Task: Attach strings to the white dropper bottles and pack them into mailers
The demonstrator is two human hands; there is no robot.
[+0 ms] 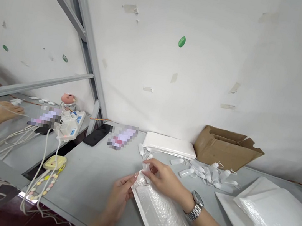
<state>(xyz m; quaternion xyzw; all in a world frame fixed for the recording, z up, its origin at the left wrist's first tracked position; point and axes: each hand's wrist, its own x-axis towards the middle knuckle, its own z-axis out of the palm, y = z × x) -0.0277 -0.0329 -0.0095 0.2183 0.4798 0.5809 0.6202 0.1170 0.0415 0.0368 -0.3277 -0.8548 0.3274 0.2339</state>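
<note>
White tape-marked wall (pixel 203 79) behind grey table (pixel 92 180), metal shelving frame (pixel 77 18).

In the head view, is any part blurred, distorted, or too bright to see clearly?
Head view: even, soft light, weak shadows; wide-angle lens bends the shelf posts; two pixelated patches hide items; the bubble mailer between left hand and right hand shows slight glare.

A small packing workshop: grey table (pixel 92 180), stacked bubble mailers (pixel 270 216), open cardboard box (pixel 225 147), scattered small white bottles (pixel 210 174).
</note>
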